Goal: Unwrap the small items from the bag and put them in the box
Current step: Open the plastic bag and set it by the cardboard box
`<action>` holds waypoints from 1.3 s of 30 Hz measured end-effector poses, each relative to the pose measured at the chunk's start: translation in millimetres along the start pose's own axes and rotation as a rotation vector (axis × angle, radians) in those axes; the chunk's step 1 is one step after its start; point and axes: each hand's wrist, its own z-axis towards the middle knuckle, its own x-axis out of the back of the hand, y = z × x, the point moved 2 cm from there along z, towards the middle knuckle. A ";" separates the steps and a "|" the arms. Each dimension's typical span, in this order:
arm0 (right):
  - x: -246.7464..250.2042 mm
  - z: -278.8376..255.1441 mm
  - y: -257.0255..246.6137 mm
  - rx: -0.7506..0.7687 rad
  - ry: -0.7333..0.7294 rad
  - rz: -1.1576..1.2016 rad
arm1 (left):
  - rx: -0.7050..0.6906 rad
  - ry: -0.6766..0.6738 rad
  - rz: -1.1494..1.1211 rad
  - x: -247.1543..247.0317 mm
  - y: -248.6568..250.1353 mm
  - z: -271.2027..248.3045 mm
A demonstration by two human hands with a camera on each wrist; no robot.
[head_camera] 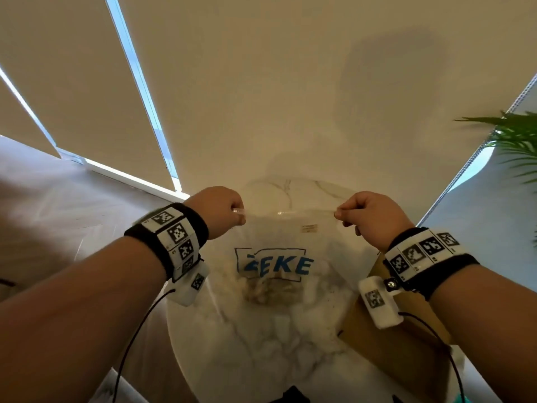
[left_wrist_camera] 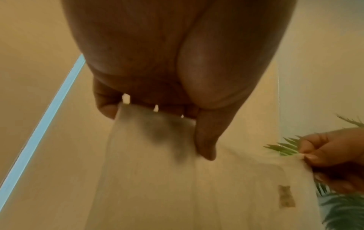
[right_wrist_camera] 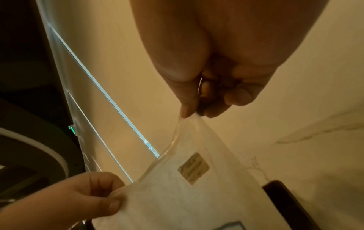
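while both hands [head_camera: 220, 210] [head_camera: 372, 216] pinch the clear bag [head_camera: 279, 257], contents blurred, box [head_camera: 406, 338] half hidden

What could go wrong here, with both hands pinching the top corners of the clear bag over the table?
1. The left hand and right hand hold the clear bag only by its thin top edge; a pinch could slip and drop the small items onto the marble table.
2. The cardboard box lies off to the right, under the right wrist, so emptying from here may miss it.
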 end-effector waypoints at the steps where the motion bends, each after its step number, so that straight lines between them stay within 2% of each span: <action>1: -2.6 0.7 2.3 -0.008 0.000 0.007 | 0.014 0.023 0.046 -3.3 3.3 -0.1; 3: -8.0 2.3 6.0 -0.030 -0.002 0.089 | -0.037 0.108 0.071 -6.2 21.1 -3.9; 6: -14.9 1.2 3.6 -0.041 -0.012 0.215 | -0.254 0.237 0.092 -6.1 71.3 -12.0; 9: -18.4 -1.0 -2.1 0.015 -0.022 0.218 | -0.388 0.190 0.243 -17.8 116.5 -5.0; 14: -18.5 -6.6 -0.7 0.093 0.014 0.052 | -0.372 0.183 0.259 -29.1 127.6 21.0; 17: -16.7 -9.6 1.1 0.106 0.044 0.050 | -0.415 0.139 0.281 -33.4 123.7 26.3; 19: -18.2 -9.4 1.2 0.115 0.033 0.046 | -0.423 0.164 0.309 -35.9 120.2 28.1; 24: -19.8 7.0 11.6 0.147 0.104 -0.062 | -0.388 0.245 0.366 -34.5 103.9 30.8; 27: -10.1 10.5 21.9 0.108 0.164 -0.045 | -0.297 0.224 0.364 -23.7 70.9 30.3; 34: 1.9 14.9 33.5 0.073 0.201 -0.067 | -0.074 0.250 0.440 9.7 -16.7 19.9; 39: -1.2 15.9 26.5 0.108 0.197 -0.006 | 0.029 0.237 0.448 14.8 -35.3 16.3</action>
